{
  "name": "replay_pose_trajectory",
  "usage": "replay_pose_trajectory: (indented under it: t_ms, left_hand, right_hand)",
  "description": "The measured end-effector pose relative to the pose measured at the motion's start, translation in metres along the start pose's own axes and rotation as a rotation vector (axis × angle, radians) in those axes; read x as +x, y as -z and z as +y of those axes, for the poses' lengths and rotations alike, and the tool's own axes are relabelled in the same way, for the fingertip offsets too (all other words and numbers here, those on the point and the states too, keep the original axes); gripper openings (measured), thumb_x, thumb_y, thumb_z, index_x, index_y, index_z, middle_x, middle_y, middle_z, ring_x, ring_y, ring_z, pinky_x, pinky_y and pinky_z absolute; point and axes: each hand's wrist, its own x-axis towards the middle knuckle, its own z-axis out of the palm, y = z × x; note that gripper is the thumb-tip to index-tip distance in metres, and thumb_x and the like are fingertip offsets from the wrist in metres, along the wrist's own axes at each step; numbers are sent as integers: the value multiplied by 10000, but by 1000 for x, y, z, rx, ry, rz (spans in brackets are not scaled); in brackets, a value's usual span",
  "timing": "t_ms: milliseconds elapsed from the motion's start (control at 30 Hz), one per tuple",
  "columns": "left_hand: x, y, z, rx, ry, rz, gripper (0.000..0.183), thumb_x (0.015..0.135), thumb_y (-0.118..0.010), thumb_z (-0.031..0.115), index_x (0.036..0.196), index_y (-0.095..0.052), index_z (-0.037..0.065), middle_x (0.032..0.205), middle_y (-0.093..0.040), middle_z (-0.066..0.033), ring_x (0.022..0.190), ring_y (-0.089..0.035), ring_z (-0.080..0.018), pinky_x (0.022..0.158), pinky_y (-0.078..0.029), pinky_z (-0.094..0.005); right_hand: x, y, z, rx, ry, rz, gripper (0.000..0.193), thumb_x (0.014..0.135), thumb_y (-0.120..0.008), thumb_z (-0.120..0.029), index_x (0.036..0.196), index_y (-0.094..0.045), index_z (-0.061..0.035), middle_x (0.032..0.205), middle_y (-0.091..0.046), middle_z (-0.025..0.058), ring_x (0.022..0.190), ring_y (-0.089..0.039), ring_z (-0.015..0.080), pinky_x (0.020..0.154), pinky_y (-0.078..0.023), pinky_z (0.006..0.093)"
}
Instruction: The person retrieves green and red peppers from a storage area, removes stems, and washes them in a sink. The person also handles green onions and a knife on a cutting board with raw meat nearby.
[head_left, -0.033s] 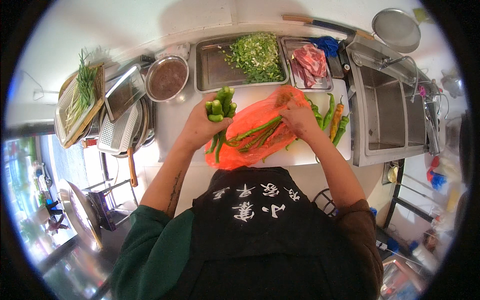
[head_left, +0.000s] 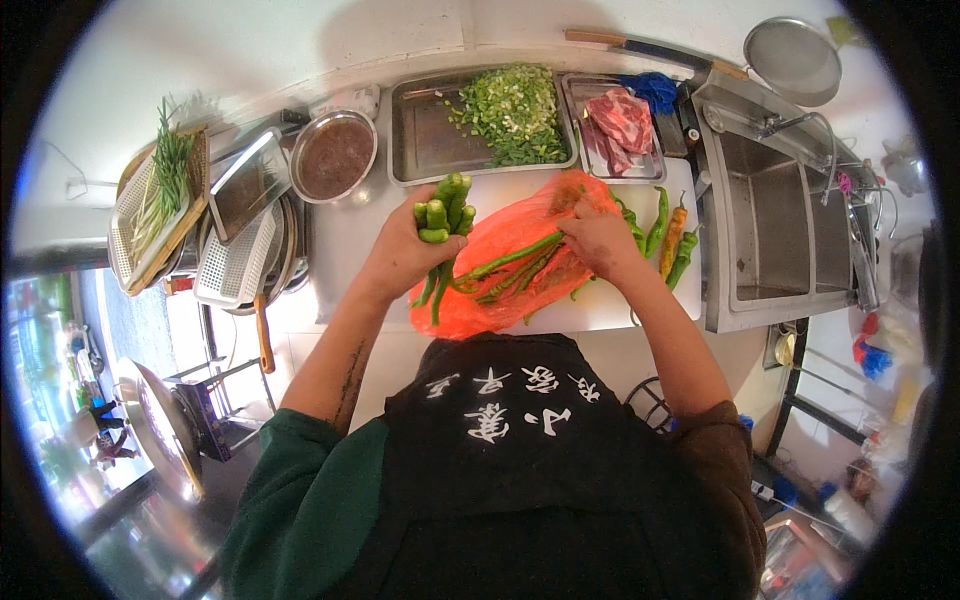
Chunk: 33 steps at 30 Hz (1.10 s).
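A bunch of green chili peppers [head_left: 440,217] is clasped in my left hand [head_left: 398,256], with their blunt ends upward and some tips hanging below. My right hand [head_left: 600,240] is closed at the end of a long green chili pepper [head_left: 515,255], over an orange-red plastic bag [head_left: 490,222]. The bag lies spread on the white cutting board [head_left: 347,235]; more thin peppers lie on or in it. Part of the bag and what my right fingertips grip are hidden. Beside that hand, several green peppers [head_left: 657,222] and an orange-yellow one [head_left: 673,240] lie on the board.
Behind the board stand a steel tray [head_left: 425,120] of chopped scallions, a smaller tray [head_left: 655,163] with raw meat [head_left: 618,122], and a bowl [head_left: 334,155] of brownish liquid. A steel sink [head_left: 770,225] is on the right; baskets [head_left: 240,262] and scallions [head_left: 172,175] are left.
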Motion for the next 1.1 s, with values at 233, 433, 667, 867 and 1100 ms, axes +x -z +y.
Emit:
replay_pose_trajectory:
  t_ms: [233, 433, 667, 867, 1100]
  left_hand:
    - [7, -7, 4, -60, 12, 17, 527, 799, -756, -40, 1288, -566, 7, 1097, -675, -84, 1012, -677, -193, 911, -552, -346]
    - [13, -7, 5, -228, 6, 63, 449, 803, -741, -40, 1222, -585, -1, 1063, -684, -108, 965, -683, -207, 883, -558, -346]
    - [13, 2, -6, -573, 1, 174, 414, 834, -691, -42, 1229, -571, -13, 1067, -690, -158, 1031, -694, -313, 945, -571, -449]
    - [24, -4, -22, -897, -12, 126, 398, 907, -624, 39, 1292, -553, -32, 1212, -666, -251, 1206, -627, -419, 1051, -518, -558]
    - [19, 2, -24, -1038, -13, 128, 425, 908, -580, 1, 1319, -507, -75, 1219, -645, -314, 1081, -675, -388, 956, -581, -500]
  right_hand:
    - [-38, 101, -3, -82, 40, -10, 155, 864, -675, -221, 938, -711, -89, 919, -658, 125, 933, -662, 350, 835, -513, 486]
    - [-65, 146, 32, 267, -57, -119, 340, 923, -650, -343, 883, -708, -10, 829, -681, 204, 787, -651, 386, 711, -500, 455]
    - [-86, 158, 4, 1015, -434, 250, 240, 998, -642, -220, 1001, -726, 5, 673, -559, -5, 606, -503, 69, 552, -409, 247]
    - [-67, 81, -68, 1223, -250, 125, 232, 993, -661, -150, 1190, -647, -30, 768, -590, -28, 629, -521, 46, 554, -438, 228]
    - [-65, 26, -97, 1000, -125, -46, 241, 981, -671, -133, 1171, -609, 2, 727, -574, 11, 639, -510, 74, 576, -434, 274]
